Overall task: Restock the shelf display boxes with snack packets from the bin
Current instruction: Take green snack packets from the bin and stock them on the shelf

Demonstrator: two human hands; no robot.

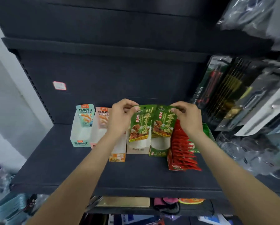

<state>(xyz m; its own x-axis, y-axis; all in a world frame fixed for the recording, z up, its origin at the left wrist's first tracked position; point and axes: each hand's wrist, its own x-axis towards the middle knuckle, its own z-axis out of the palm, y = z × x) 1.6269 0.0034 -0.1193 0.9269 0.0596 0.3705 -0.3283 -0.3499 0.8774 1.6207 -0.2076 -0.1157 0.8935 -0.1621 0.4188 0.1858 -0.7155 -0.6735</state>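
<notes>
Two green snack packets stand side by side over the shelf boxes. My left hand (121, 116) pinches the top of the left green packet (140, 125), which sits in a plain cardboard display box (137, 148). My right hand (188, 118) pinches the top corner of the right green packet (163, 123), which stands in a green display box (158, 150). To their right a red display box (175, 164) is packed with several red packets (183, 143). The bin is not in view.
On the dark shelf (136, 177) stand a teal display box (80, 135), a pink one (97, 132) and an orange one (117, 155), left of my hands. Hanging blister packs (230, 98) and plastic bags crowd the right side. A lower shelf holds assorted goods.
</notes>
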